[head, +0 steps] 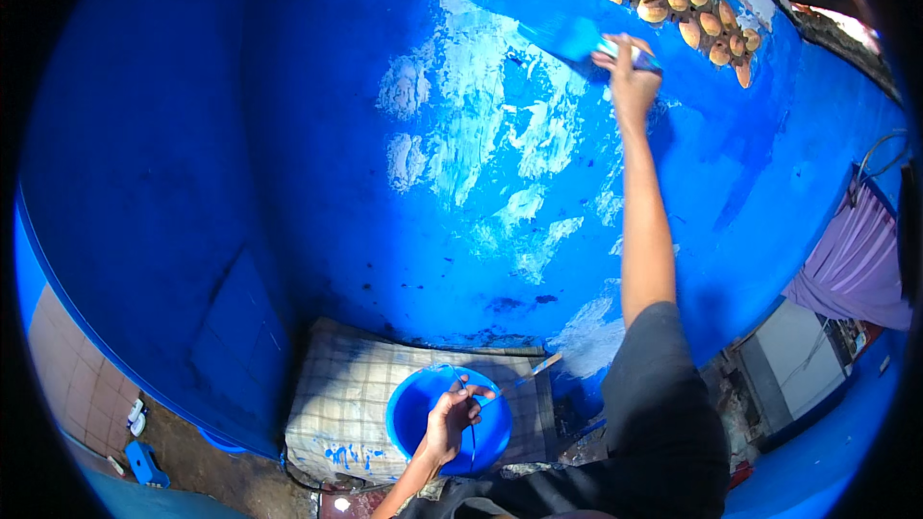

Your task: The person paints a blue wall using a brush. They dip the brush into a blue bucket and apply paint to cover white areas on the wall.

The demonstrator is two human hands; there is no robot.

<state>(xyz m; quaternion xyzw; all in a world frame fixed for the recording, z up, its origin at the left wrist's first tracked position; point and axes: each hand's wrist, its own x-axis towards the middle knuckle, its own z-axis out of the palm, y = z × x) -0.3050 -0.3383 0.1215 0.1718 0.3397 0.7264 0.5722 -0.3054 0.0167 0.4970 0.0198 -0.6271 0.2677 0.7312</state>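
My right hand [629, 76] is raised to the blue wall [324, 158], its fingers closed around a paintbrush [620, 52] whose bristles meet the wall beside a streak of wet blue paint [562, 32]. White patches [469, 94] show through the blue below and left of the brush. Low in the view, my left hand [454, 414] grips the thin handle of a blue bucket [398, 418], over the bucket's opening. A paint-marked stick [537, 369] slants up to the right from the bucket, near that hand.
The bucket stands on a checked cloth [346, 375] spotted with paint. Rounded tan stones [652, 7] protrude from the upper wall. A purple cloth [854, 259] hangs at right, above a pale panel [793, 360]. A small blue stool [148, 465] stands on the floor at lower left.
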